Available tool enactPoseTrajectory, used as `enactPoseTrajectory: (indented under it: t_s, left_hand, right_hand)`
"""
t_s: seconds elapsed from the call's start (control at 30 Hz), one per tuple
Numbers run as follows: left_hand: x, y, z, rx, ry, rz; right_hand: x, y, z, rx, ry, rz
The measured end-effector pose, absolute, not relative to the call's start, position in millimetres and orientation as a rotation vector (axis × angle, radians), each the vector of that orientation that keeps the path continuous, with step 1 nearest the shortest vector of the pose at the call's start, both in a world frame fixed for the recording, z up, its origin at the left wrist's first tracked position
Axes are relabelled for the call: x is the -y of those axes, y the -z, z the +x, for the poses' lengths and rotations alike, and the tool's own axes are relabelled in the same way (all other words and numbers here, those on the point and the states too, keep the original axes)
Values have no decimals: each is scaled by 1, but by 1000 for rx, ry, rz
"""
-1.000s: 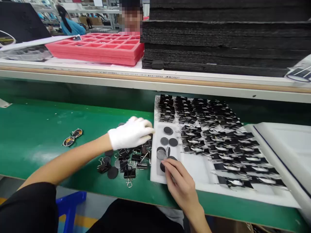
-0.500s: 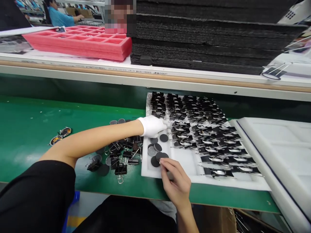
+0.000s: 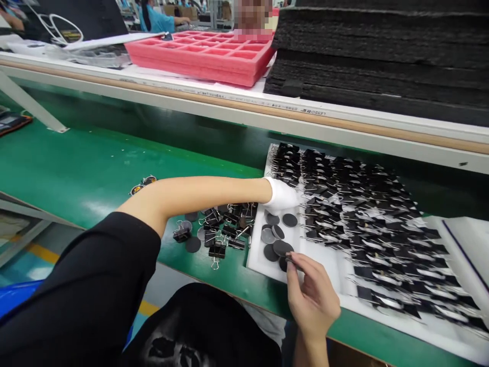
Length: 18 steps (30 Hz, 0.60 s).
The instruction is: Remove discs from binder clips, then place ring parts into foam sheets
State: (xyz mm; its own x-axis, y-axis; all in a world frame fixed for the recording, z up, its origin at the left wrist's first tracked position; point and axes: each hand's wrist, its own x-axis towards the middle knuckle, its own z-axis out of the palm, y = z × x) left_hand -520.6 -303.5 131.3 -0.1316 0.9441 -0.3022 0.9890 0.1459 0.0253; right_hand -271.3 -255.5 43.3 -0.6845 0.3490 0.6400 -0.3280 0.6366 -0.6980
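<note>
My left hand (image 3: 284,195), in a white glove, reaches over the left part of a white foam tray (image 3: 260,255). Its fingers look curled against the nearest binder clips, and what they hold is hidden. My bare right hand (image 3: 315,293) pinches a thin dark disc (image 3: 292,259), seen nearly edge-on, between thumb and fingertips. Just beyond those fingertips, several loose dark discs (image 3: 290,219) lie on the tray, some overlapping. Rows of black binder clips (image 3: 324,219), clamped on pale round pieces, cover much of the tray.
Loose binder clips (image 3: 217,250) and more discs (image 3: 193,244) lie on the green table (image 3: 95,153) left of the tray. Two small round parts (image 3: 143,184) sit farther left. A shelf behind carries a pink foam tray (image 3: 198,63) and a black foam stack (image 3: 374,66).
The view has swung left, so the scene sits farther right. Both hands stay over the tray; the dark disc in my right fingertips now shows more clearly.
</note>
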Motion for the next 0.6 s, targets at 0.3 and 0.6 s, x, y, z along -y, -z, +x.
enactPoseTrajectory:
  t_s: [0.3, 0.6]
  left_hand:
    - [375, -186, -549, -2264, -154, 1744]
    - [477, -184, -555, -2326, -71, 1362]
  right_hand:
    - [256, -44, -269, 2029, -1047, -53]
    - [263, -48, -270, 2095, -933, -85]
